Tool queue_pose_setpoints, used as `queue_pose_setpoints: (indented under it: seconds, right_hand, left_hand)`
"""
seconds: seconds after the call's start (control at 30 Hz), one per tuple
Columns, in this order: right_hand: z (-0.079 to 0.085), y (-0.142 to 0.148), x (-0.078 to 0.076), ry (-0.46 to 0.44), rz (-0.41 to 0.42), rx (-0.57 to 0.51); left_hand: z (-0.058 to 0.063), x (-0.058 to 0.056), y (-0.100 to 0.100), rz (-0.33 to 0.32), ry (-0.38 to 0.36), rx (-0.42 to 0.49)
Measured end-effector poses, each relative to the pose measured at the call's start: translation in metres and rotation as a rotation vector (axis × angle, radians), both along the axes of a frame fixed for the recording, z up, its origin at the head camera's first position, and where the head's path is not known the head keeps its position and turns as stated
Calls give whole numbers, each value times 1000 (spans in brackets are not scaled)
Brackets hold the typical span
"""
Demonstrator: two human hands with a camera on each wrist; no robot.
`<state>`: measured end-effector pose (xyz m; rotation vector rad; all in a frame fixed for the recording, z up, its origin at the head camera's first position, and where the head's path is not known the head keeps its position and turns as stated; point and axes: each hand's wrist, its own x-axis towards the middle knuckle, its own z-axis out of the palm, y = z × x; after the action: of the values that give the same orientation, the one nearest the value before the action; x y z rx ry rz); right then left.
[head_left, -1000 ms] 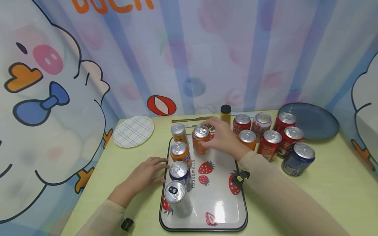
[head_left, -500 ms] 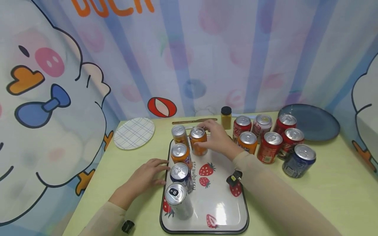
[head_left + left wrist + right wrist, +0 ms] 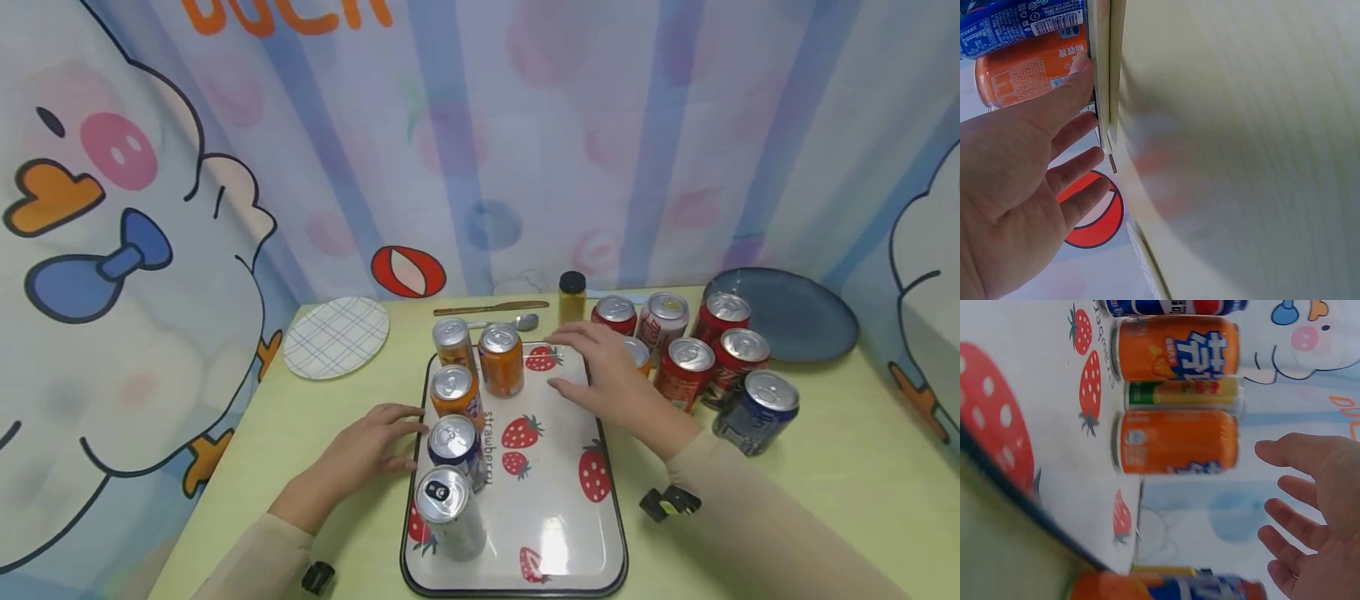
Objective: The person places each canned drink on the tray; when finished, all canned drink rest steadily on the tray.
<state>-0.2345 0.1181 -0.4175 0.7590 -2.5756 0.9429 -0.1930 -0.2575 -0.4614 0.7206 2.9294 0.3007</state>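
The left hand and right hand are both empty, fingers apart: the left beside the tray's left edge, the right above its right edge. An orange can stands upright at the far end, just beside a row of four cans. More cans stand on the bench at right.

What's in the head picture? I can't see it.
The right hand hovers near, not touching, an orange metal can on a white, strawberry-print rectangular tray. The left hand is beside gold, orange, blue and silver cans along the tray's left edge. More cans, mostly red, stand further right.
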Motion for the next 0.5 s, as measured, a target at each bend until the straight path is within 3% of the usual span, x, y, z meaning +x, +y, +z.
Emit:
queue_pose_setpoints:
  seconds: [0.17, 0.5]
  right_hand:
    - [7, 45, 18, 108, -33, -5]
    - [4, 143, 45, 169, -105, 42]
  left_hand:
    - [0, 1, -1, -2, 17, 1]
    - [0, -2, 2, -22, 28, -4]
